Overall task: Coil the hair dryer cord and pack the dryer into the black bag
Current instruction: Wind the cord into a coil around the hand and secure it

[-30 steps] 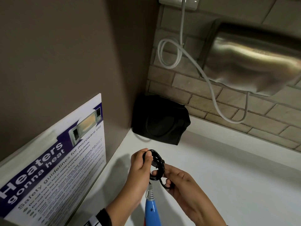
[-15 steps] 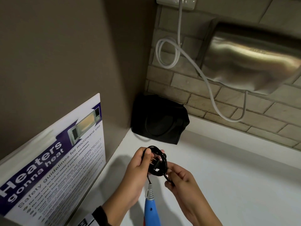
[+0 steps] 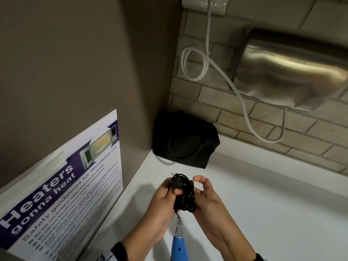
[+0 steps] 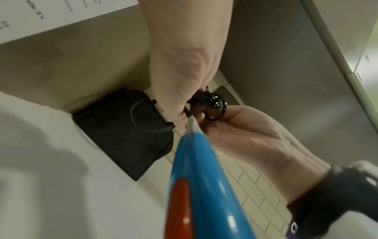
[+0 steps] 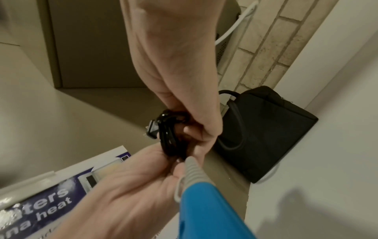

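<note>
The white desk [image 3: 263, 213] runs into a corner where the black bag [image 3: 185, 140] stands against the brick wall, well beyond the hands. The blue hair dryer [image 3: 178, 247] hangs over the desk, its handle's long axis running from the person up toward the bag, cord end pointing away. Its black cord [image 3: 185, 194] is bundled into a coil just above the handle. The left hand [image 3: 162, 202] grips the coil, thumb pressing the plug [image 3: 174, 182], whose prongs point up and left. The right hand [image 3: 207, 196] cups the coil's other side, fingers curled against it.
</note>
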The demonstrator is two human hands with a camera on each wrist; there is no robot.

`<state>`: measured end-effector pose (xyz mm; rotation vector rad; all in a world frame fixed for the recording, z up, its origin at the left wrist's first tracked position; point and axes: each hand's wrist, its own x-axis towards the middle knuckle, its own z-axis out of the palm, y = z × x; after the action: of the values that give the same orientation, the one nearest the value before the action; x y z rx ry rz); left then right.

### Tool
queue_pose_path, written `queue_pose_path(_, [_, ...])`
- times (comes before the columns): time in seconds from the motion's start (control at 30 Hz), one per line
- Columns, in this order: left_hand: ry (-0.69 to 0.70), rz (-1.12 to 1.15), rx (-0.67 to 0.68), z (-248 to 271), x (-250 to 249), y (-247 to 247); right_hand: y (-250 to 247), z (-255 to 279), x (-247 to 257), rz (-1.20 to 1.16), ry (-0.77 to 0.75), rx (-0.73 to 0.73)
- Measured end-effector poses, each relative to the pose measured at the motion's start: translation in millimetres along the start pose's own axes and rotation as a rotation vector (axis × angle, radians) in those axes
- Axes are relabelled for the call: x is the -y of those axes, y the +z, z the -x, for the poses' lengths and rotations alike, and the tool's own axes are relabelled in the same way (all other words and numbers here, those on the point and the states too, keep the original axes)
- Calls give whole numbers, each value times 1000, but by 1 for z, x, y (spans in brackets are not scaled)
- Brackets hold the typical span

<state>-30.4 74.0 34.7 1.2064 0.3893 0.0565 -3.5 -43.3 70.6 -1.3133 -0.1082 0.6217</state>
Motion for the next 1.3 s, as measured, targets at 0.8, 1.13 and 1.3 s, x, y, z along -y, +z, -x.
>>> queue_pose_path(0.8, [359,-697,-4,11,-15,5,14,-11,40,849,-522,18])
queue_pose_path(1.13, [157,-302,132,7,0,-5,-6,-22,33,554,-345,-51])
queue_pose_path(1.3, [55,-70,277,17,-20,-2,-13,-24,32,571,-323,-78])
